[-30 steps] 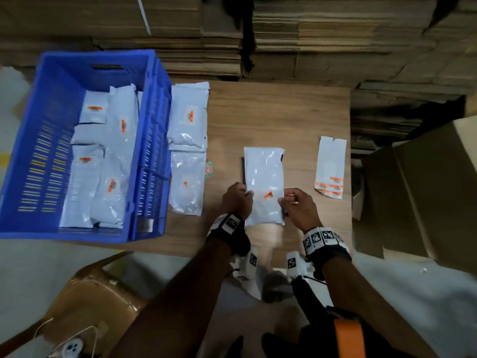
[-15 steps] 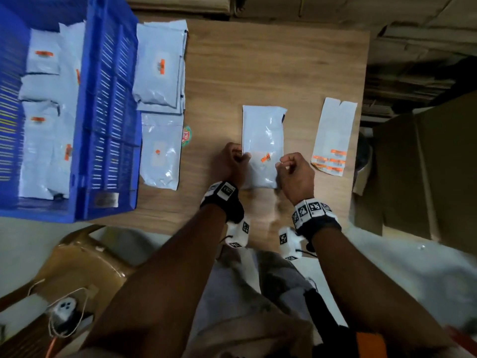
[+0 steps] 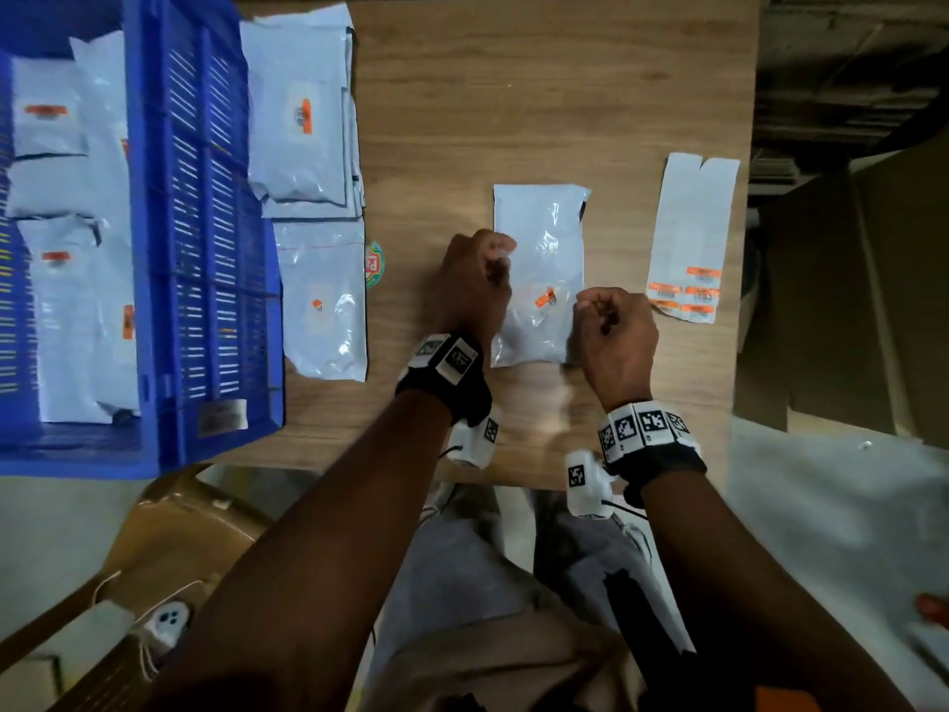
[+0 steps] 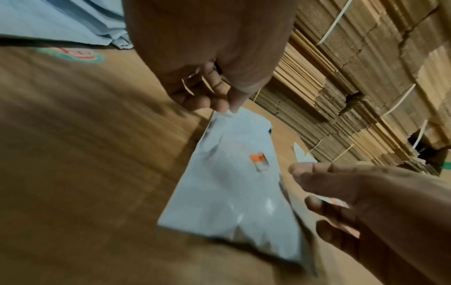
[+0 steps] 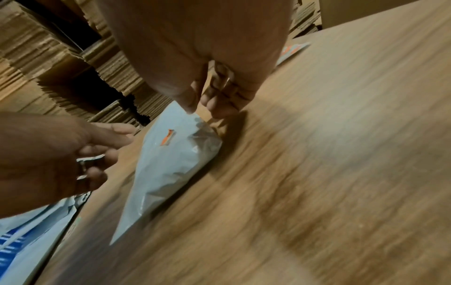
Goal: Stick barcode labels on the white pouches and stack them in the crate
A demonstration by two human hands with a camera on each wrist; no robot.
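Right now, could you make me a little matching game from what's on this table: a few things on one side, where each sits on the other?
Things:
1. blue crate
2. label sheet
3. centre pouch
4. round sticker

Places:
A. between the two hands
B. table's right edge
C. table's left end
D. peeking from under the left pouches

Pairs: 1-C, 2-B, 3-A, 4-D

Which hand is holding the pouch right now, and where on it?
Both. The left hand pinches the white pouch at its left edge, and the right hand pinches its right edge. It lies on the table.
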